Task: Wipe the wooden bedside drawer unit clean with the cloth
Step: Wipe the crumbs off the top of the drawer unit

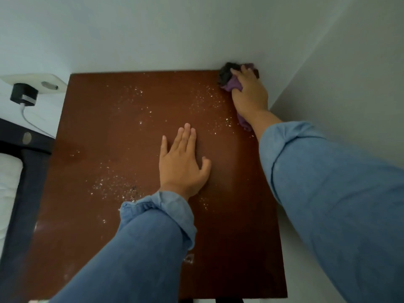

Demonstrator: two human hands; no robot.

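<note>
Now the reddish-brown wooden top of the bedside drawer unit (135,132) fills the middle of the frame, its far edge against a pale wall (153,36) and its right side close to a second wall that meets the first in a corner at the upper right. White crumbs and specks (209,95) lie scattered over this surface, thickest near the upper right and again at the lower left of the top.

At the upper right corner of the surface, the right hand (249,95) presses down on a bunched purple and dark cloth (229,75), its fingers curled over the fabric and gripping it; a tail of the cloth shows below the wrist. The left hand (183,162) lies flat on the middle of the surface, palm down, fingers straight and close together, thumb spread out to the right, holding nothing. Both forearms wear rolled blue denim sleeves (328,182).

At the left of the frame, a black charger plug (24,94) with a white cable (32,123) sits in a cream wall socket (50,84). Below it, a dark bed frame (24,149) and white bedding (8,184) run along the left edge.
</note>
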